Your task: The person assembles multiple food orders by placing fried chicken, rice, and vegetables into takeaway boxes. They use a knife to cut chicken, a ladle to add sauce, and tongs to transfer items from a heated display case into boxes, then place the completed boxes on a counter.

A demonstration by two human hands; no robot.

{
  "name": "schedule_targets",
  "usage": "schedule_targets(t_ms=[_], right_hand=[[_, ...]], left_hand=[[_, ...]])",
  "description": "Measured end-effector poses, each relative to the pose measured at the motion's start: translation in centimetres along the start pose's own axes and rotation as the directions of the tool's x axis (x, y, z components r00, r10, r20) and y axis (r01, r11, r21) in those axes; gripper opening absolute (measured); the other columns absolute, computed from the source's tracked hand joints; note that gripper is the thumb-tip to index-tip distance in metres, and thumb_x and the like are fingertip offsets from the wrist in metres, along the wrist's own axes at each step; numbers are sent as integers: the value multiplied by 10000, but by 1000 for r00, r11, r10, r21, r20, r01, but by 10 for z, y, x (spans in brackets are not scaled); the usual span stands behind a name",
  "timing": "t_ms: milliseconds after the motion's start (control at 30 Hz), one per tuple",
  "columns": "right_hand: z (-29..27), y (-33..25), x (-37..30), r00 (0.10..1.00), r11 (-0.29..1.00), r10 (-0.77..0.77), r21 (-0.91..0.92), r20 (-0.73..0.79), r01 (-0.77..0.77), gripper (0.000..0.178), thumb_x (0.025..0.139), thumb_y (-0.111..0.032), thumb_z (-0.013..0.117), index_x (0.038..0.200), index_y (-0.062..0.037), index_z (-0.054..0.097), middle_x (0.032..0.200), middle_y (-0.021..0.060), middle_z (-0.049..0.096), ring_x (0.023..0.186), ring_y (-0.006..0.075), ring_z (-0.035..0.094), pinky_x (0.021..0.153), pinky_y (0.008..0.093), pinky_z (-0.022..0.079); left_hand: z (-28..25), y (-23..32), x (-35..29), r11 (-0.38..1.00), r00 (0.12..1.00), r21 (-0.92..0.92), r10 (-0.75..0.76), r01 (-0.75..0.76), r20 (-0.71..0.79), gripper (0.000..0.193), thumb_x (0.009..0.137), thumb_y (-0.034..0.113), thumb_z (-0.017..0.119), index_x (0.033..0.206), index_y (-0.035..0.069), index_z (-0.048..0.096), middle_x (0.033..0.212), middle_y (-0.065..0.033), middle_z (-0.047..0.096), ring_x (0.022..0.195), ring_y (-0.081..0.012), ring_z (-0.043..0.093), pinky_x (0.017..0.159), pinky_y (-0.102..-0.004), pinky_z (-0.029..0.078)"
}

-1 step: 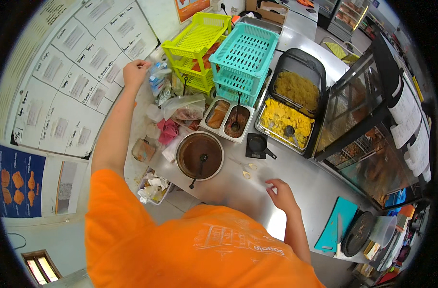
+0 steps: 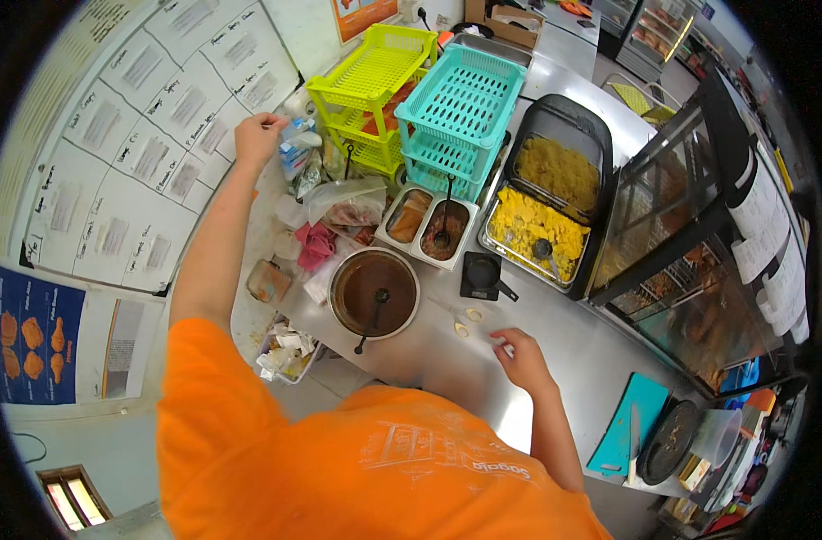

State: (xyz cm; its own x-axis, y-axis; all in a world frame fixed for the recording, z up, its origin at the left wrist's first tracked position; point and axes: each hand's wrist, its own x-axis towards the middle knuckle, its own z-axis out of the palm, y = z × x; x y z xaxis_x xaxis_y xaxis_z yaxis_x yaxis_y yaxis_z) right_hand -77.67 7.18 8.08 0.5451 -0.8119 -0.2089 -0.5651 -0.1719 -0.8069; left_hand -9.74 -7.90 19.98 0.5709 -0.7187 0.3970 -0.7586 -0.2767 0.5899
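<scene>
My left hand is raised at the far left, in front of the whiteboard, beside plastic packages. Its fingers are pinched together; whatever they may hold is too small to make out. Low over the steel counter, my right hand is loosely curled with thumb and fingers apart, holding nothing I can see. Scissors with pale handles lie just left of it. A round steel pot of brown sauce, with a black ladle in it, stands between my arms.
Green and turquoise basket racks stand at the back. Two steel tubs sit before them, beside a small black pan on a scale. Rightward are a tray of yellow food, a glass cabinet and a knife on a turquoise board.
My right hand has shifted slightly left, toward the scissors. My left hand stays pinched in nearly the same place.
</scene>
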Motion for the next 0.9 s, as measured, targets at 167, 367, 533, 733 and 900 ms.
schedule_targets(t_ms=[167, 367, 533, 733, 900], right_hand=[[27, -110, 119, 919, 919, -393, 36, 17, 392, 180, 1003, -78, 765, 1172, -22, 787, 1081, 167, 782, 903, 330, 766, 780, 416, 605], [105, -247, 298, 793, 741, -570, 284, -216, 609, 317, 965, -50, 791, 1277, -40, 739, 1243, 183, 741, 1092, 363, 757, 908, 449, 623], [164, -290, 417, 603, 657, -683, 16, -412, 754, 242, 848, -38, 837, 1079, -59, 765, 1141, 200, 729, 1123, 434, 701, 951, 495, 580], [177, -286, 447, 699, 682, -654, 174, -288, 710, 73, 872, -64, 790, 942, -53, 774, 936, 162, 713, 948, 421, 703, 851, 517, 561], [171, -295, 453, 642, 652, -729, 41, -238, 757, 96, 898, -64, 749, 994, -56, 747, 985, 120, 678, 1028, 382, 659, 877, 498, 542]], left_hand=[[2, -3, -17, 998, 999, -50, -32, 33, 34, 298, 901, 339, 911, 1005, 63, 877, 829, -103, 817, 721, -197, 748, 721, -362, 588], [7, -5, -45, 956, 981, -220, 190, -194, -40, 192, 895, 206, 906, 934, 40, 818, 859, -108, 771, 800, -237, 723, 762, -379, 562], [11, -8, -70, 899, 943, -283, 321, -333, -88, 162, 939, 111, 867, 923, 5, 746, 1005, -112, 771, 1005, -260, 726, 946, -384, 556], [46, -49, -79, 817, 937, -475, 343, -328, -56, 455, 1129, 277, 686, 1491, 22, 584, 1566, -193, 609, 1449, -371, 572, 1210, -491, 451], [85, -91, -78, 867, 931, -384, 361, -318, 45, 413, 1201, 239, 506, 1497, -41, 575, 1551, -222, 600, 1419, -410, 582, 1197, -509, 446]])
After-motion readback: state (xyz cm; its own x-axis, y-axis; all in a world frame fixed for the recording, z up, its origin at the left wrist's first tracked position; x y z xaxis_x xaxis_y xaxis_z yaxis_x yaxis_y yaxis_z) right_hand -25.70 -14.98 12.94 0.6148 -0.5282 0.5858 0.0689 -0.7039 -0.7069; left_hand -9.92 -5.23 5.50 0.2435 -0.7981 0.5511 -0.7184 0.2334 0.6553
